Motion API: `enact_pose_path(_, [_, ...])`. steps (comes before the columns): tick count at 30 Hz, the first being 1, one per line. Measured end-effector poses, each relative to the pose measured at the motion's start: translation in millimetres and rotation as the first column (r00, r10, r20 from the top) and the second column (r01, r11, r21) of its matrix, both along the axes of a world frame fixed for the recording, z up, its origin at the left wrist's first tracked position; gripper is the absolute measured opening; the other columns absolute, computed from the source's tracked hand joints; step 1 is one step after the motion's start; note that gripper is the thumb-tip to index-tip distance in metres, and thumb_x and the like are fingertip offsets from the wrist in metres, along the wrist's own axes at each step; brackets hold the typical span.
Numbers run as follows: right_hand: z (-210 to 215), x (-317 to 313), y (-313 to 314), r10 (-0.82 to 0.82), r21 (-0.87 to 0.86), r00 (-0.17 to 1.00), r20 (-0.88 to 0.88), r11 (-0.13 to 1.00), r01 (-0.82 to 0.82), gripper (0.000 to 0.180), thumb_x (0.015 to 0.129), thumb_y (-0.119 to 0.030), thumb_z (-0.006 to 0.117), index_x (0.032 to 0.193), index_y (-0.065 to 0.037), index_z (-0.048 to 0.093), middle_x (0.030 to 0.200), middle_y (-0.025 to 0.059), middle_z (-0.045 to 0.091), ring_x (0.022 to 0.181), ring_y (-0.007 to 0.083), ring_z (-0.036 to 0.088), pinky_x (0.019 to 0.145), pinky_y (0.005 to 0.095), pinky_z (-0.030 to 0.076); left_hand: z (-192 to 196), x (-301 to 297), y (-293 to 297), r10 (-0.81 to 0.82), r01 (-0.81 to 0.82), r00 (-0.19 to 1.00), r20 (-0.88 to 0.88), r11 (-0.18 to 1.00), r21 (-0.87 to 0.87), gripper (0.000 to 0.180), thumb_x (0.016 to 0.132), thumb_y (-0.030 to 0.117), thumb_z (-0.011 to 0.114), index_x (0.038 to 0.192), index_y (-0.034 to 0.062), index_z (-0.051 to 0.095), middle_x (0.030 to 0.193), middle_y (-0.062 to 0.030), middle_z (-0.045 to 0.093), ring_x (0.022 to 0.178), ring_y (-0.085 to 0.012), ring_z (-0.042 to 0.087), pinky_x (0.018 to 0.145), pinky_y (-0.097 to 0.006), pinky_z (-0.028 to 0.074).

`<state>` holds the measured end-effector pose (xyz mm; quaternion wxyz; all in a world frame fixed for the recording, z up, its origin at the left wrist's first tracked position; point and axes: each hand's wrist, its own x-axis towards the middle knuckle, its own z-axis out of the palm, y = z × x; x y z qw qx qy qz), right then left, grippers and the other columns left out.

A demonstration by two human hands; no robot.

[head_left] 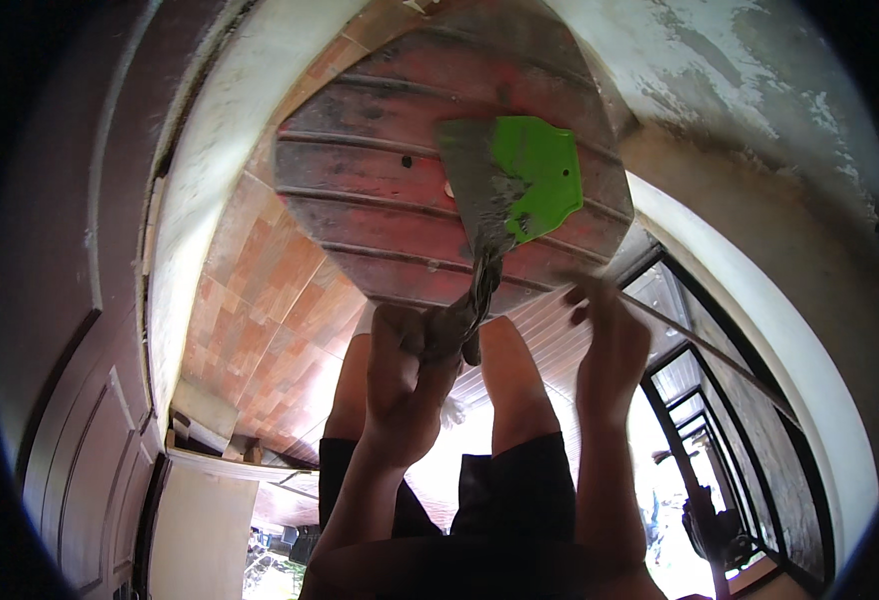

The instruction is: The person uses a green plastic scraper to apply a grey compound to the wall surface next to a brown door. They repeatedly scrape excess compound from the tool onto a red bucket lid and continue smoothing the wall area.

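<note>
My left hand (pixel 412 352) is closed around the grey, smeared handle of a scraper. Its wide blade (pixel 520 178) is bright green with grey paste over its left half, and it lies flat against a red octagonal slatted wooden panel (pixel 370 190). My right hand (pixel 608 335) is raised beside it, fingers loosely apart, with the fingertips at the panel's lower right rim. Nothing shows in that hand. Both forearms rise from the lower edge of the view, in front of my bare knees and black shorts (pixel 515 490).
Terracotta tiles (pixel 260 300) and a white plastered band (pixel 210 170) run on the left, next to dark brown panelling (pixel 70 300). Rough, stained plaster (pixel 750 130) fills the upper right. A dark-framed glazed opening (pixel 730 430) with bright daylight lies at the lower right.
</note>
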<state>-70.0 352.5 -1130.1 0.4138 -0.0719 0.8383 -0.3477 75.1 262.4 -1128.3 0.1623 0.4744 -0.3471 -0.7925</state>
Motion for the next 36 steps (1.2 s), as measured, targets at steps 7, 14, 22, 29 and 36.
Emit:
enact_pose_path(7, [0,59,-13,0.126,-0.309,0.990,0.070,0.946,-0.099,0.027,0.082,-0.007,0.066,0.107,0.003,0.064,0.111,0.0184,0.062,0.101,0.0269,0.060,0.087,0.0351,0.046,-15,16,0,-0.316,0.349,0.937,0.149,0.852,-0.390,0.023,0.088,-0.003,0.048,0.096,0.0031,0.028,0.081,-0.0097,0.046,0.066,-0.0102,0.040,0.056,-0.025,0.035])
enact_pose_path(14, [6,58,-29,-0.170,-0.168,0.905,0.389,0.953,0.251,0.021,0.084,-0.006,0.065,0.103,0.003,0.066,0.089,0.0129,0.068,0.082,0.0141,0.065,0.071,0.0277,0.051,-5,10,5,-0.311,0.405,0.896,0.316,0.865,-0.296,0.030,0.086,-0.005,0.050,0.108,-0.0030,0.030,0.079,-0.0089,0.050,0.063,-0.0090,0.043,0.054,-0.024,0.036])
enact_pose_path(22, [-8,45,-33,-0.327,-0.070,0.882,0.341,0.926,0.370,0.018,0.086,-0.003,0.060,0.100,0.008,0.066,0.087,0.0128,0.070,0.081,0.0117,0.064,0.072,0.0233,0.050,1,11,-4,-0.391,0.346,0.885,0.254,0.916,0.205,0.021,0.090,0.004,0.057,0.108,-0.0064,0.057,0.082,-0.0119,0.067,0.075,-0.0152,0.066,0.065,-0.027,0.050])
enact_pose_path(29, [-12,46,-27,-0.327,-0.179,0.855,0.401,0.888,0.424,0.019,0.088,-0.001,0.058,0.102,0.008,0.065,0.090,0.0139,0.069,0.081,0.0126,0.065,0.075,0.0246,0.051,5,11,-10,-0.590,0.549,0.751,0.296,0.807,0.218,0.017,0.093,0.010,0.053,0.089,-0.0042,0.062,0.066,-0.0085,0.062,0.060,-0.0108,0.059,0.055,-0.027,0.045])
enact_pose_path(36, [-11,40,-29,-0.303,-0.204,0.854,0.424,0.887,0.416,0.019,0.088,0.000,0.056,0.102,0.008,0.065,0.089,0.0131,0.069,0.081,0.0124,0.064,0.073,0.0238,0.050,7,12,-1,-0.578,0.563,0.685,0.444,0.807,0.180,0.025,0.094,0.018,0.053,0.084,-0.0021,0.063,0.060,-0.0038,0.055,0.052,-0.0072,0.049,0.049,-0.024,0.035])
